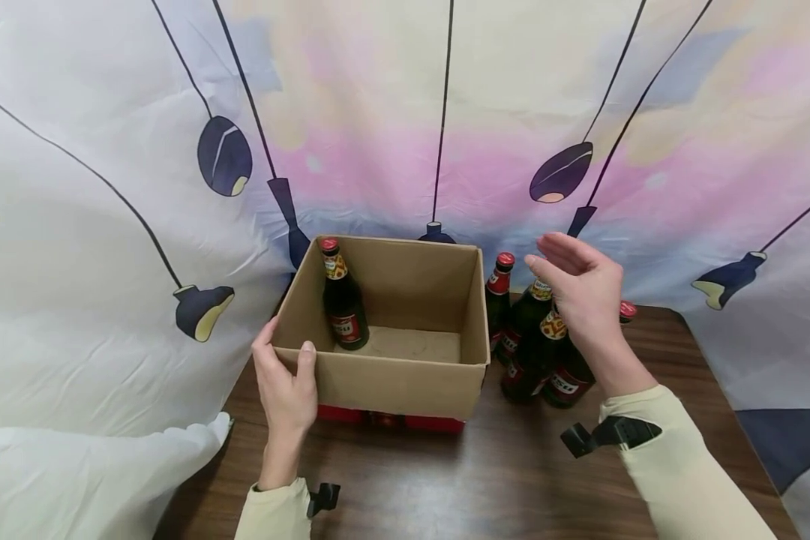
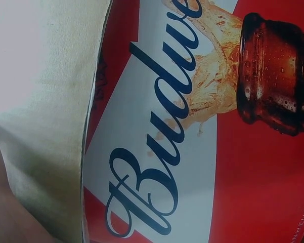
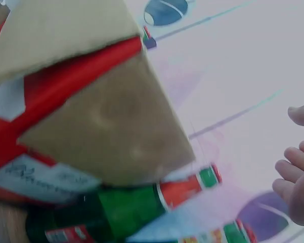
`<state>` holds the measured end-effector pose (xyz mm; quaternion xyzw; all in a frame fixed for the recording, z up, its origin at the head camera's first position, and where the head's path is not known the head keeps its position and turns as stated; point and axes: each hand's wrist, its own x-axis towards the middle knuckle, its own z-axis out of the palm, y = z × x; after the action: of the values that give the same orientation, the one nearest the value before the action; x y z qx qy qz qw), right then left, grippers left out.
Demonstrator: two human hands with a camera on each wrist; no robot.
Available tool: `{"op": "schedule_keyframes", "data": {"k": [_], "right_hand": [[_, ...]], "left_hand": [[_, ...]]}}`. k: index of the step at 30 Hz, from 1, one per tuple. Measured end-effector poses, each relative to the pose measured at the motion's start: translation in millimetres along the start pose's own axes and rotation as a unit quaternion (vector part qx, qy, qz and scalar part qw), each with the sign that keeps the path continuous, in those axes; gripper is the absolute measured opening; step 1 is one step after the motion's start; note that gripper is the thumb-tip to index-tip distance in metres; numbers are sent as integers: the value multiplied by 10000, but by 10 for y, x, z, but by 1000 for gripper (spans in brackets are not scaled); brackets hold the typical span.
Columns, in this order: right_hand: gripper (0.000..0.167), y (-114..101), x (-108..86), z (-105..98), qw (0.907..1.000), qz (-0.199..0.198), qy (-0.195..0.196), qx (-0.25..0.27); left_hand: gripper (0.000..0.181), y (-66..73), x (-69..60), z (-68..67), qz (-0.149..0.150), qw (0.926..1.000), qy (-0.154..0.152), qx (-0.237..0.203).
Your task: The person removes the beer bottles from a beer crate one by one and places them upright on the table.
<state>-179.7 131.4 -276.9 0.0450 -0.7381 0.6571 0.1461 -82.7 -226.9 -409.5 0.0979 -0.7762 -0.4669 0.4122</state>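
Note:
An open cardboard box (image 1: 398, 382) stands on the table, its front flap folded outward over a red printed side. My left hand (image 1: 286, 386) holds the box at its front left corner, the thumb on the flap. Inside, a dark beer bottle (image 1: 346, 304) with a red cap stands by the left wall. My right hand (image 1: 583, 292) is raised to the right of the box, fingers extended and holding nothing. Below and beside it several beer bottles (image 1: 529, 367) stand close together, partly hidden by that hand. Red Budweiser print (image 2: 253, 177) fills the left wrist view.
The dark wooden table (image 1: 412, 480) extends in front of the box and to its right. Behind it hangs a pale cloth (image 1: 378, 112) printed with lamps. White fabric (image 1: 94, 472) bunches up at the left edge of the table.

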Motion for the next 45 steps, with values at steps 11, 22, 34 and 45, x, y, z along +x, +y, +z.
{"op": "schedule_keyframes", "data": {"k": [11,22,34,45], "right_hand": [[45,-257,74,766,9960,-35,-785,429],[43,-388,68,1569,9886,387,-1314,627],[37,-257,108,2203,9845,901,-1482,277],[36,-114,168,2552,9777,1365,-1595,9]], "left_hand": [[65,19,-4,4,70,10000,43,39],[65,36,6,-2,81,10000,25,18],[63,26,-29,14,79,10000,28,1],[63,62,-41,-9,104,9999,-36,32]]}}
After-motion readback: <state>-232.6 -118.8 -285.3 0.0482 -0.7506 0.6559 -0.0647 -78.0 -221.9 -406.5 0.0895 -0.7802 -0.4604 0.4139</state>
